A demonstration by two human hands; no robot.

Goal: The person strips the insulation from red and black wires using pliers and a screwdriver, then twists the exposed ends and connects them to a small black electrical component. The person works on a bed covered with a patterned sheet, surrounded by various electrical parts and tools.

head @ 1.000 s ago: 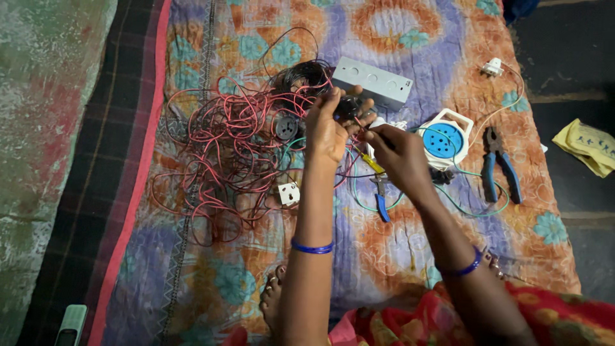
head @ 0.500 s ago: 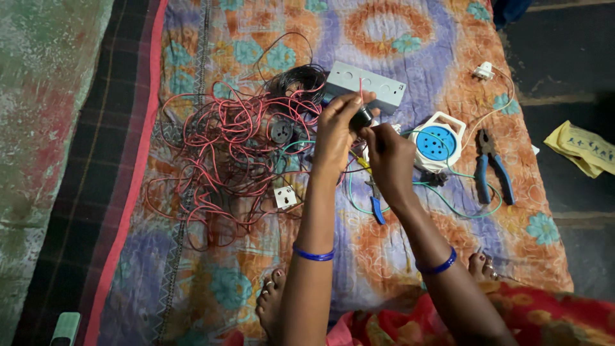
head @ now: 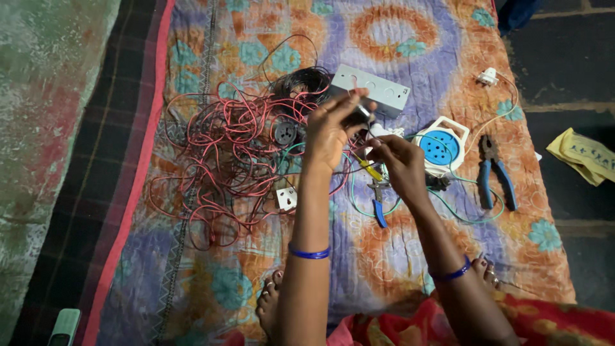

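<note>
My left hand (head: 333,128) is raised over a patterned quilt (head: 256,269) and grips a small dark electrical part (head: 359,115) with thin wires hanging from it. My right hand (head: 397,163) is just to its right, fingers pinched close to that part; what it pinches is too small to tell. Both wrists wear blue bangles. Beneath the hands lie a yellow-handled screwdriver (head: 369,170) and small blue-handled pliers (head: 379,202).
A tangle of red wire (head: 224,160) and a black coil (head: 301,82) lie to the left. A grey metal switch box (head: 375,90), a white-and-blue extension reel (head: 439,147), blue pliers (head: 496,173), a white socket (head: 286,197), a black socket (head: 285,133) and a yellow cloth (head: 586,154) surround them.
Both hands rose slightly toward the grey box and drew closer around the dark part. The view shifted a little.
</note>
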